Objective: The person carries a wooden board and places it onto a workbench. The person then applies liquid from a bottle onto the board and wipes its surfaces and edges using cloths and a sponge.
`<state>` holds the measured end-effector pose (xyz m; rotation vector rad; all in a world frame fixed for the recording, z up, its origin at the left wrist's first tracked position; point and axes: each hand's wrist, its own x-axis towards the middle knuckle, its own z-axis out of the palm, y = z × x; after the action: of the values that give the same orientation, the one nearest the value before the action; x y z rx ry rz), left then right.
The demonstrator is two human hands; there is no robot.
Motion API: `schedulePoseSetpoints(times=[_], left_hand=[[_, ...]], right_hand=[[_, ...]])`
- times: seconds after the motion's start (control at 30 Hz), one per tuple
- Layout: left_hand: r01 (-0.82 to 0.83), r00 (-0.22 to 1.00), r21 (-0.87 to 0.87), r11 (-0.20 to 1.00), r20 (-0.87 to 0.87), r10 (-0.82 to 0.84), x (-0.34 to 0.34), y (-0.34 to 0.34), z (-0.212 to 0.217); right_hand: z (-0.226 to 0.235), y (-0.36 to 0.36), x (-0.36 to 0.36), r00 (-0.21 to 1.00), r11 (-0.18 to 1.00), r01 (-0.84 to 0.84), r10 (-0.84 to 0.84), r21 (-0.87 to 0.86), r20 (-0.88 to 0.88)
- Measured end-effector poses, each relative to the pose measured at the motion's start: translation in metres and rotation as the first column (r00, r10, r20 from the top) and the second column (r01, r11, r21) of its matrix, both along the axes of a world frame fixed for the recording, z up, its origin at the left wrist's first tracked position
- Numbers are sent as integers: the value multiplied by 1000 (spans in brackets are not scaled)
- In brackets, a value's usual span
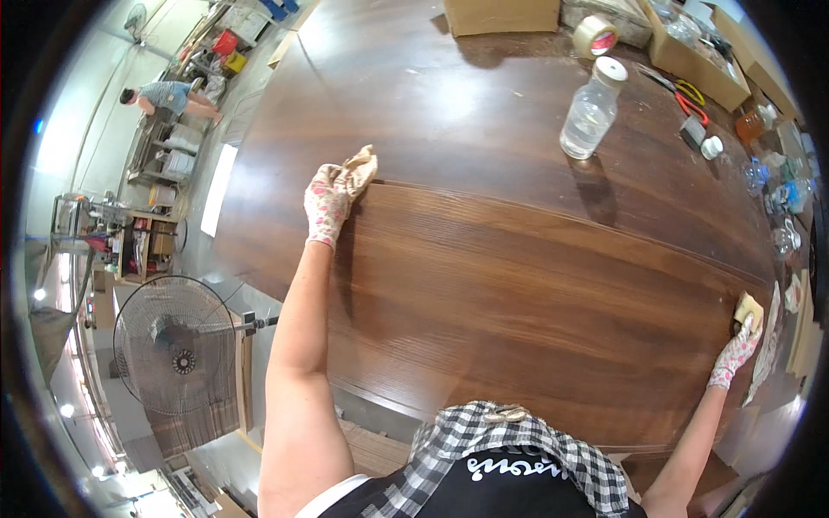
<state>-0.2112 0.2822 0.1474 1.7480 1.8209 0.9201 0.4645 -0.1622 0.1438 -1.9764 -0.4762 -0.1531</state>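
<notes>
Both gloved hands grip: left hand (328, 200) clutches a crumpled tan rag (361, 167) mid-frame, right hand (736, 350) pinches a yellow sponge block (748, 308) at right; I judge the dark brown wooden panel (518, 319) mostly wiped, edges remaining

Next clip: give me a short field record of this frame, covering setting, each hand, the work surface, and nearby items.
setting: workshop, seen from a head camera looking down
left hand: in a floral glove, pressing a tan cloth onto the panel's far left corner
right hand: in a floral glove, fingers closed on a yellow sponge block at the panel's right edge
work surface: dark brown wood panel lying on a brown table
nearby items: clear plastic bottle, tape roll, cardboard boxes
background: standing fan, another person far left
</notes>
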Motion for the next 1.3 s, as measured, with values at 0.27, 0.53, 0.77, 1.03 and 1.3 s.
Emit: schedulePoseSetpoints(times=[0.27, 0.53, 0.77, 1.03, 1.3], left_hand=[[-98, 778, -649, 754, -522, -348, 72, 19, 88], [259, 845, -135, 956, 511, -157, 7, 6, 7], [57, 872, -80, 995, 489, -11, -31, 22, 12], [426, 749, 182, 886, -620, -233, 30, -23, 44], [580, 500, 21, 814, -799, -335, 69, -38, 61]], right_hand=[[-4, -19, 20, 999, 999, 40, -41, 27, 32], [0, 2, -5, 996, 993, -6, 17, 114, -92], [-13, 3, 2, 1000, 997, -14, 14, 80, 1], [8, 11, -19, 1000, 992, -18, 20, 127, -20], [11, 15, -26, 999, 989, -5, 13, 147, -48]])
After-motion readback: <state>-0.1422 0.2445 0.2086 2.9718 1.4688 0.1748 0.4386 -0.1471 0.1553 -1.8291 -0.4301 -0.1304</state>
